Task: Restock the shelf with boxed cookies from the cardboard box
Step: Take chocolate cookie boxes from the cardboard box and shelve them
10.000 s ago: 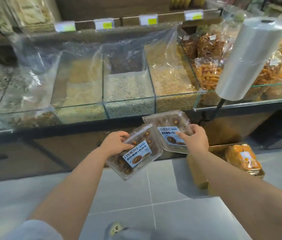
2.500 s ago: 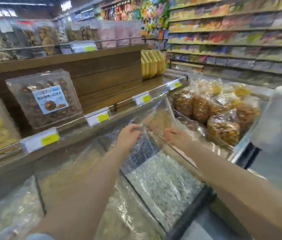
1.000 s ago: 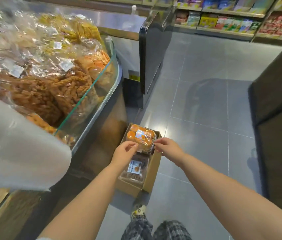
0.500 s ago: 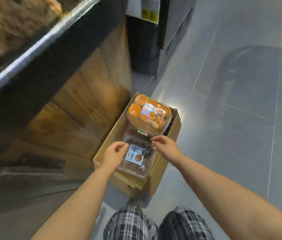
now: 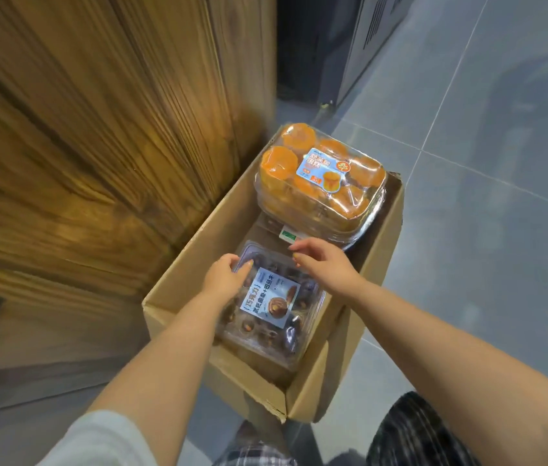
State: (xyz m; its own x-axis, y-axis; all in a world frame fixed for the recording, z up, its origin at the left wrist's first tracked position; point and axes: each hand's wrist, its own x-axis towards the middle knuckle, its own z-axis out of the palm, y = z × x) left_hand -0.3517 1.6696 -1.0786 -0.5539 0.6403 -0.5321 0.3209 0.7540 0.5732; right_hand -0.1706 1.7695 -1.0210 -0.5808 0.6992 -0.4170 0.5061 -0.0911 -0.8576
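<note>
An open cardboard box (image 5: 195, 264) stands on the floor beside a wooden counter. In its near half lies a clear plastic box of chocolate cookies (image 5: 276, 317) with a white and blue label. My left hand (image 5: 224, 280) rests on that cookie box's far left corner, fingers curled over the edge. My right hand (image 5: 323, 264) hovers over its far right corner, fingers spread, holding nothing. At the far end of the cardboard box sits a clear pack of orange cakes (image 5: 319, 186), stacked on others.
The wooden counter front (image 5: 98, 146) rises close on the left. A dark cabinet (image 5: 333, 45) stands beyond the box. Grey tiled floor (image 5: 484, 230) stretches to the right. My checked trouser legs (image 5: 410, 432) show at the bottom edge.
I left the shelf empty-handed, turned and bent down to the cardboard box. Both hands have come down onto the chocolate cookie box, and the view has closed in.
</note>
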